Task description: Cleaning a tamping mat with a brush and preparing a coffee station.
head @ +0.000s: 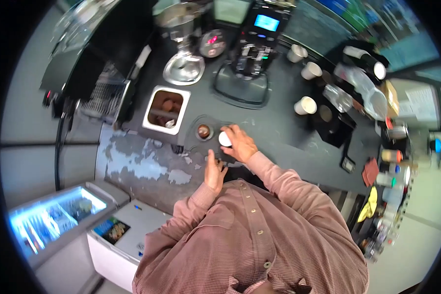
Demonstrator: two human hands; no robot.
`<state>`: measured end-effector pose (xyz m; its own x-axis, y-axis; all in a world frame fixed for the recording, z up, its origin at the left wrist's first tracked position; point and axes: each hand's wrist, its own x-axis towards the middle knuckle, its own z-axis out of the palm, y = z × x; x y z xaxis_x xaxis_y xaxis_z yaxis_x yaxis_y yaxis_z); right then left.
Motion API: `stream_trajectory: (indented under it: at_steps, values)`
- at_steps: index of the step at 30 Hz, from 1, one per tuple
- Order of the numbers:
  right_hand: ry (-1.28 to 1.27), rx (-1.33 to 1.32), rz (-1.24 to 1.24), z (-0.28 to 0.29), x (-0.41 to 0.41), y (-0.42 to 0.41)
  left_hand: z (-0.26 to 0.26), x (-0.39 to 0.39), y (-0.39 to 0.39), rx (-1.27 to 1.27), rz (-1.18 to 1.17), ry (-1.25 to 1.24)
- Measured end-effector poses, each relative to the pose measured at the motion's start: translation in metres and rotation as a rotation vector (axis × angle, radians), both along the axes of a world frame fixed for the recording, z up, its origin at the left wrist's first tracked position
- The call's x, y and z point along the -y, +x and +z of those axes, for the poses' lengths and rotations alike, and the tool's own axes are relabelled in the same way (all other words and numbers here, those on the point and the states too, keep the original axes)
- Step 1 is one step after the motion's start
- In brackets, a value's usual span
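Note:
My right hand (239, 144) grips a small white round object (225, 139), seen from above over the front of the dark counter; whether it is a cup or a lid I cannot tell. Just left of it, a small round item with a brown top (203, 131) stands on a dark mat (192, 136). My left hand (215, 172) is at the counter's front edge, fingers apart, with nothing visible in it. Set into the counter further left is a steel-rimmed bin (184, 96) with brown contents.
A coffee grinder (255, 47) with a lit screen stands behind my hands. Three white paper cups (305, 106) are at the right, near clear plastic cups (337, 97). An espresso machine (95, 58) rises at the left. A phone-like device (348, 164) lies by the right edge.

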<state>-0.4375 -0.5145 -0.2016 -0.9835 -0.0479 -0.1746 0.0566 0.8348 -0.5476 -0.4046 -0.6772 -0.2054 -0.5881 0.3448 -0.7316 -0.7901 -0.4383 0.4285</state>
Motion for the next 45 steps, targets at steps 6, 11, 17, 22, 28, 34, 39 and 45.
stream_trajectory:
  at_steps: [6,11,17,22,28,34,39,45]
  values:
    - [-0.021,-0.148,-0.122,0.016,-0.013,0.039,-0.003,0.006,0.015,0.113,-0.439,0.053]
    - [-0.282,-0.383,-0.336,0.056,-0.019,0.122,0.046,-0.049,0.045,0.004,-0.622,0.446]
    - [-0.130,-0.526,-0.520,0.073,-0.055,0.228,0.112,-0.153,0.089,-0.155,-0.696,0.732]
    - [-1.104,-0.557,-1.042,0.066,-0.116,0.316,0.139,-0.234,0.222,-1.112,-0.779,0.568]
    - [-1.265,-0.933,-0.884,0.137,-0.118,0.484,0.098,-0.280,0.352,-2.041,-0.916,0.074]
    - [-0.375,-0.941,-1.190,0.097,-0.148,0.600,0.125,-0.284,0.469,-0.687,-1.426,0.611]
    - [-1.050,-1.123,-1.842,0.046,-0.206,0.675,0.117,-0.333,0.506,-0.597,-1.627,0.650]
    - [-1.115,-1.204,-1.765,0.016,-0.216,0.792,0.083,-0.464,0.562,-0.808,-1.717,0.512]
